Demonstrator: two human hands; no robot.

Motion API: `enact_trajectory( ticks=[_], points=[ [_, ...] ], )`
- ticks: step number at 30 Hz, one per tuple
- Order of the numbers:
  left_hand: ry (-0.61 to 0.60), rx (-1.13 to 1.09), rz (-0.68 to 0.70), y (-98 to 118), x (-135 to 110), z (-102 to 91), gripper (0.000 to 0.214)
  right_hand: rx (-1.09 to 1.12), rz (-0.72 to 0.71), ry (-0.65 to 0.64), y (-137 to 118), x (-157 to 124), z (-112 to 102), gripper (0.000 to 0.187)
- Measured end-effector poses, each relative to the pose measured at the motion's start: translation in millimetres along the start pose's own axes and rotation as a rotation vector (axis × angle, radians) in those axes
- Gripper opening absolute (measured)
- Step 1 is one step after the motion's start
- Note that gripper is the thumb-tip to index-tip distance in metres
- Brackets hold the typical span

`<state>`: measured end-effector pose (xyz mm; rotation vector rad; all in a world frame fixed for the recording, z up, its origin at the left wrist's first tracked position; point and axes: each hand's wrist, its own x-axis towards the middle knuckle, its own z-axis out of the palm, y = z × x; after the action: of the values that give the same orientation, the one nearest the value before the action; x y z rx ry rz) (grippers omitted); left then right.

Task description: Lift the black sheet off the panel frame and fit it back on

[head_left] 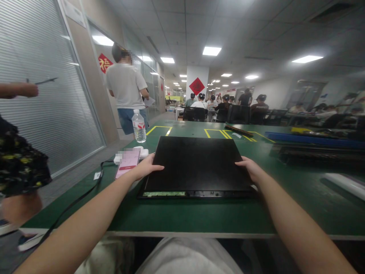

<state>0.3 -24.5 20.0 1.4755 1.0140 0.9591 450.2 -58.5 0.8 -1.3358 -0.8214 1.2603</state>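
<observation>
A black flat panel (196,163), like a laptop or monitor screen, lies in front of me on the green table. Along its near edge runs a strip of green circuit board (164,194) beside a dark frame. My left hand (144,167) closes on the panel's left edge, thumb on top and fingers hidden beneath. On the opposite edge, my right hand (252,170) grips the same way, its thumb over the surface. Close to my left hand lies a pink-screened phone (129,163), with white plugs or cases (143,153) behind it.
A water bottle (139,127) stands at the table's left edge, and a black cable (82,196) trails off that side. Dark and blue bars (316,139) and a white roll (346,185) lie right. A person (127,83) stands beyond; another person's hand (28,90) holds a thin tool.
</observation>
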Motion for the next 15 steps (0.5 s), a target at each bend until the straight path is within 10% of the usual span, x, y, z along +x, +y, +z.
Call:
enact_trajectory(
  ticks=[15],
  points=[
    [0.000, 0.046, 0.058, -12, 8, -5.8, 0.065, -0.007, 0.008, 0.012, -2, -2, 2, 0.047]
  ],
)
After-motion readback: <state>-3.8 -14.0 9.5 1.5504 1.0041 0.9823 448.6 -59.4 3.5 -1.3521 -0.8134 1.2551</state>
